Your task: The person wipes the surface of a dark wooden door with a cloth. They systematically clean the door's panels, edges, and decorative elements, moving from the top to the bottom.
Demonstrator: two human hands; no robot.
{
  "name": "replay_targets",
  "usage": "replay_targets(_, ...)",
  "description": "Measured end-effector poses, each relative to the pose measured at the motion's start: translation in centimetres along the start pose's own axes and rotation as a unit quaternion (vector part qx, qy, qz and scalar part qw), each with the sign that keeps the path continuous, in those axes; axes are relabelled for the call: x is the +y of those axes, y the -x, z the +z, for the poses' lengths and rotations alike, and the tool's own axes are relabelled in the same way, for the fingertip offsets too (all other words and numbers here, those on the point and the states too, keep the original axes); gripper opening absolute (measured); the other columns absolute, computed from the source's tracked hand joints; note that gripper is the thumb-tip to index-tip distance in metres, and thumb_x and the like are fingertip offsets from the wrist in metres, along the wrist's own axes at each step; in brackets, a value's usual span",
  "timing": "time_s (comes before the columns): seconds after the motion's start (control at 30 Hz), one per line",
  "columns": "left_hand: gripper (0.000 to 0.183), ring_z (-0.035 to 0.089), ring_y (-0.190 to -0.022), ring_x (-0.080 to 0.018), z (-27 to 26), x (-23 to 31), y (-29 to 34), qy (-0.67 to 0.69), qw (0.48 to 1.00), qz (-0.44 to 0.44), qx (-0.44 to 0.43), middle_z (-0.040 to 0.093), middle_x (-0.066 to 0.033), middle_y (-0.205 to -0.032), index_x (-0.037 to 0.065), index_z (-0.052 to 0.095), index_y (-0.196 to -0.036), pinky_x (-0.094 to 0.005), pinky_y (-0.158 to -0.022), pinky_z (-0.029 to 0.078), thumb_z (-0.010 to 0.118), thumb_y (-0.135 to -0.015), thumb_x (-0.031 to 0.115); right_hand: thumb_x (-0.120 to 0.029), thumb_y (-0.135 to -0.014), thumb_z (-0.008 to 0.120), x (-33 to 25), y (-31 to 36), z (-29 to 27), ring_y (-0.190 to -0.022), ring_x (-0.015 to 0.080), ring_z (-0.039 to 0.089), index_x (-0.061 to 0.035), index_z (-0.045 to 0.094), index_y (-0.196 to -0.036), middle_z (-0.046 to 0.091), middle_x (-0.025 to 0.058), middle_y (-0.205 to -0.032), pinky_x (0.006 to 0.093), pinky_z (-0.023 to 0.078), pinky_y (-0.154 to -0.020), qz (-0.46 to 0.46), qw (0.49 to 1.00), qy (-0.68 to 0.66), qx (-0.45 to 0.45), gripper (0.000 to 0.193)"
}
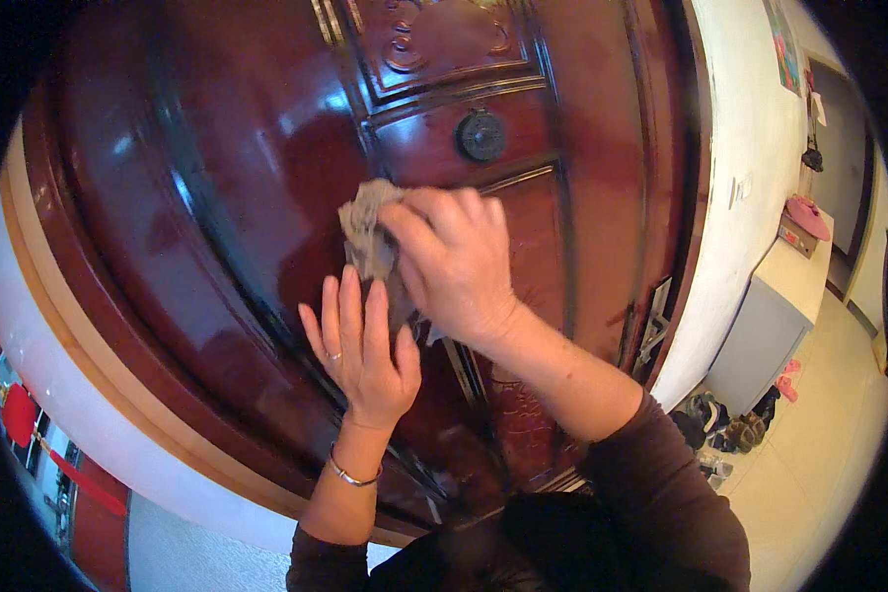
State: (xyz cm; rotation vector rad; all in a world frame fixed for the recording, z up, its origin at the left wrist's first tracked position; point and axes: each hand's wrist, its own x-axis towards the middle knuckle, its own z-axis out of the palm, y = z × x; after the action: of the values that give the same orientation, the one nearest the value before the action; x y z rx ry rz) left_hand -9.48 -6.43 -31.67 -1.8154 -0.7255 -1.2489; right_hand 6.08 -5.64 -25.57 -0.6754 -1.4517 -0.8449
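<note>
A glossy dark red panelled door with black and gold trim fills the middle of the head view. My right hand is closed on a crumpled grey-beige cloth, which lies against the door's surface. Just below and left of it, my left hand has its fingers stretched out and apart, its fingertips close to the cloth's lower edge. Whether those fingertips touch the door or the cloth I cannot tell. A round dark knocker-like fitting sits on the door above my right hand.
A metal handle stands out near the door's right edge. Beyond the white wall is a cabinet with a box and a pink hat-like item on top. Several shoes lie on the floor beside it.
</note>
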Motion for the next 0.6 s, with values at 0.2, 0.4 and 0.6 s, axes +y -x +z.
replay_targets(0.2,0.05,0.034,-0.141,-0.0346,2.8,2.1,-3.0,-0.03,0.999,-0.032,-0.007,0.045,-0.0158,-0.148,0.006,0.052,-0.137,-0.0562,-0.118,0.012,0.055,-0.09,0.024,-0.011,-0.064,0.074,5.3,1.1,-4.9,-0.091,0.0274,0.055,-0.0087,0.065,-0.106,0.057,0.0076,-0.099,0.0403,0.04,-0.074,0.082,0.986,0.147,-0.015,0.043)
replay_targets(0.4,0.048,0.034,-0.141,-0.0362,3.6,2.3,-3.2,-0.063,0.997,-0.046,-0.016,0.048,-0.0162,-0.146,0.001,0.046,-0.139,-0.0563,-0.117,0.012,0.047,-0.097,0.025,-0.013,-0.062,0.074,4.8,0.3,-4.5,-0.087,0.0275,0.055,-0.0087,0.065,-0.096,0.057,0.0072,-0.094,0.0412,0.039,-0.069,0.106,0.986,0.13,-0.012,0.036)
replay_targets(0.6,0.052,0.036,-0.14,-0.0395,4.1,2.0,-3.2,-0.037,0.998,-0.014,0.054,0.05,-0.0197,-0.142,0.001,0.045,-0.137,-0.0583,-0.116,0.014,0.046,-0.1,0.037,-0.019,-0.072,0.066,0.6,1.0,-1.4,-0.079,0.02,0.052,-0.0102,0.065,-0.097,0.055,0.0045,-0.093,0.0362,0.035,-0.066,0.019,0.999,0.042,0.001,0.026)
